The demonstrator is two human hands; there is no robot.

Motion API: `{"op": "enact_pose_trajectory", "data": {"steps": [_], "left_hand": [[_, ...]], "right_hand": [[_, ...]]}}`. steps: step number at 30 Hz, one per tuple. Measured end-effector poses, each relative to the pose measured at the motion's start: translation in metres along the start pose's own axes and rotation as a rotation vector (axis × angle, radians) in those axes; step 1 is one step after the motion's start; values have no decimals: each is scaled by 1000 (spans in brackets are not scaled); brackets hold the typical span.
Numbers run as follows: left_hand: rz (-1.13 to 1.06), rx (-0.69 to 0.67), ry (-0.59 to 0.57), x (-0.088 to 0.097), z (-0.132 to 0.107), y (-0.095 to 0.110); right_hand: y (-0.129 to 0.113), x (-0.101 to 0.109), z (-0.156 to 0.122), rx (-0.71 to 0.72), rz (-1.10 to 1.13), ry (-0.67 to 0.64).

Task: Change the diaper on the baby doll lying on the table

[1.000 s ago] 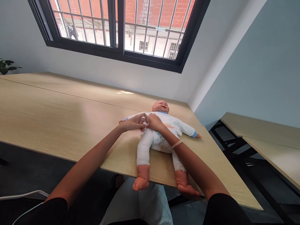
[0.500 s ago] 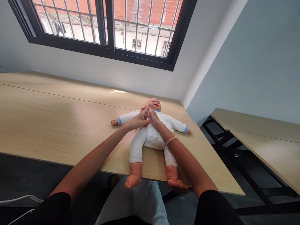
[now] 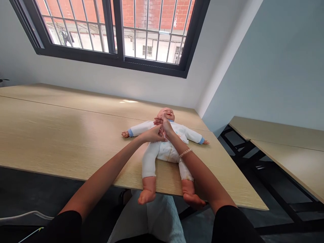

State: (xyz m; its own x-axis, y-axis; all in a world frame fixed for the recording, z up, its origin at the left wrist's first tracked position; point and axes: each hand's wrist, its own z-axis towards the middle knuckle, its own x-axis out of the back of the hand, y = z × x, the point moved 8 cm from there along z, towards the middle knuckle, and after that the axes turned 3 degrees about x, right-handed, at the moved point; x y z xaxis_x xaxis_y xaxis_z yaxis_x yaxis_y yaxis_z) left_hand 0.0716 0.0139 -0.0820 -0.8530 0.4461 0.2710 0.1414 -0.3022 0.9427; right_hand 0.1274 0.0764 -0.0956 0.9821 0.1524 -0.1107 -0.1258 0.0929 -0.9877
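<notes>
A baby doll (image 3: 169, 152) in a white outfit with blue cuffs lies on its back on the wooden table (image 3: 63, 131), arms spread and feet past the front edge. Over its chest, my left hand (image 3: 153, 134) has its fingers curled together close to the heel of my other hand; whatever they grip is hidden. My right hand (image 3: 165, 124) is just above, near the doll's chin, with fingers stretched to the left and the thumb up. A beaded bracelet (image 3: 186, 152) circles my right wrist. My hands cover part of the doll's chest and neck.
A barred window (image 3: 154, 33) with a dark frame is in the wall behind the table. To the right, across a gap, stands another wooden table (image 3: 286, 148) on black metal legs. A white cable (image 3: 27, 213) is at the lower left.
My hands were bunched together over the doll's chest. The right fingers have now straightened out to the left, and the left hand has shifted slightly lower and right.
</notes>
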Motion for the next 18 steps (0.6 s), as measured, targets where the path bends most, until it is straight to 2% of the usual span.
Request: {"op": "enact_pose_trajectory", "data": {"steps": [3,6,9,13,18], "left_hand": [[-34,-11,-37,4,-11,4],[-101,0,-75,6,-17,3],[-147,26,-113,4,-18,-1],[-76,-9,-124,0,-17,2],[0,-68,-83,1,-20,12]], "right_hand": [[-3,0,-4,36,-35,9],[-16,-3,-8,176,-104,7],[-39,1,-19,343,-140,30],[-71,28,-50,497,-226,25],[-73,74,-89,476,-570,-22]]}}
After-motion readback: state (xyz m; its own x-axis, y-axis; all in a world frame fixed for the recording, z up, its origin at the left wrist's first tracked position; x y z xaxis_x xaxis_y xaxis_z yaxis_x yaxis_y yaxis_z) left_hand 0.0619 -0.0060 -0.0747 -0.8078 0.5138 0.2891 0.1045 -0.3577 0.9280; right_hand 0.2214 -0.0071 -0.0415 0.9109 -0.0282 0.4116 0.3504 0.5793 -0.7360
